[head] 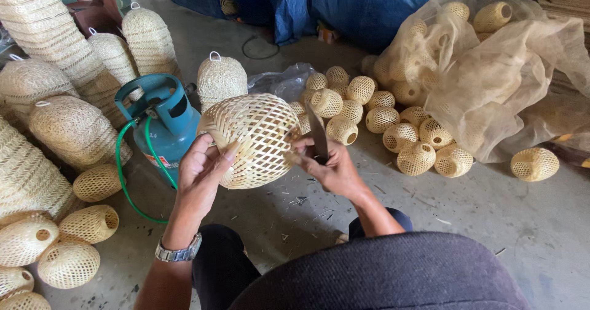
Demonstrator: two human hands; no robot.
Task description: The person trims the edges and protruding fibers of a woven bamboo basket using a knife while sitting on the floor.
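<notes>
A round woven bamboo shade point(255, 139) was held at the centre of the frame, gripped by the left hand point(200, 174), while a dark knife point(317, 139) was clasped in the right hand point(332, 165) against its rim; a teal gas cylinder point(165, 122) was seen just left, smaller woven balls point(381, 118) heaped behind

Left hand point(200, 165) raised, fingers curled in grip, right hand point(332, 165) clenched, both forearms extended forward
</notes>
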